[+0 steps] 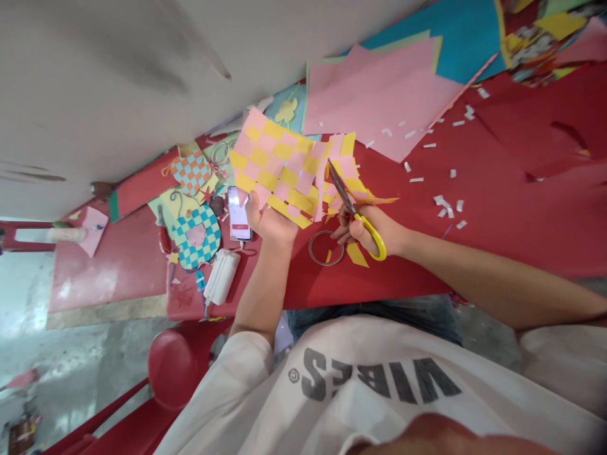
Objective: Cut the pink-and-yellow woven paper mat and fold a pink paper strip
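Note:
A pink and yellow woven paper sheet (277, 158) is held up over the red table by my left hand (272, 221), thumb in front and the other fingers hidden behind it. In my right hand (363, 227) is a pair of scissors (374, 237) with yellow handles. Their dark blades point up and left, against the woven sheet's right part, where a cut strip hangs loose. Below the hands lie a thin ring (310, 253) and a yellow paper scrap (357, 255).
A lit phone (239, 215) and a white power bank (222, 277) lie on the left, near blue checkered paper work (196, 237). Pink paper sheets (370, 95) are at the back. White scraps (443, 203) litter the red table (502, 221). A red chair (175, 366) stands lower left.

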`<state>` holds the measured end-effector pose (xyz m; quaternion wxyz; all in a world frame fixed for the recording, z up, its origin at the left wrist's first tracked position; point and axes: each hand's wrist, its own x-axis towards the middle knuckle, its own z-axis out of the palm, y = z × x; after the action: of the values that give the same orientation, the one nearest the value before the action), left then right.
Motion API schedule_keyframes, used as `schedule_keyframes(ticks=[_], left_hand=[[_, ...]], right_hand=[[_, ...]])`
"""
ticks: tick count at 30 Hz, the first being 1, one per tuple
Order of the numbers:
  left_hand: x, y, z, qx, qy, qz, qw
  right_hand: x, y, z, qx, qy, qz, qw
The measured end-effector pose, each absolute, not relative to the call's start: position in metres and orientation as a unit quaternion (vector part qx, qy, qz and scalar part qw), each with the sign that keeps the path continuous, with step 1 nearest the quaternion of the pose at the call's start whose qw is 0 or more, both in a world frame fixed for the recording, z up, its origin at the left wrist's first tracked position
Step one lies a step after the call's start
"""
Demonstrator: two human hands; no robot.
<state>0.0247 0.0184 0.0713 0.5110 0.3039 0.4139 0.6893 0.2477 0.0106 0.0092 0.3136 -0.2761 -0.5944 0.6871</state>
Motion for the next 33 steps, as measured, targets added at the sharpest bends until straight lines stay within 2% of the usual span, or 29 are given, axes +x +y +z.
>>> schedule_keyframes(ticks=[12,17,27,33], left_hand=[[0.017,0.023,0.070,0.292,0.390,0.708,0.511],[0.014,0.023,0.071,0.279,0.428,0.692,0.510],[0.013,0.023,0.076,0.276,0.434,0.659,0.548],[0.007,0.024,0.072,0.294,0.384,0.647,0.589]], right_hand=[[0.247,0.012,0.023,-0.286,-0.599,0.688,0.292],[0.248,0.014,0.019,-0.296,-0.615,0.667,0.299],[0.253,0.019,0.022,-0.286,-0.680,0.610,0.290],[0.252,0.023,0.021,-0.286,-0.699,0.587,0.292]])
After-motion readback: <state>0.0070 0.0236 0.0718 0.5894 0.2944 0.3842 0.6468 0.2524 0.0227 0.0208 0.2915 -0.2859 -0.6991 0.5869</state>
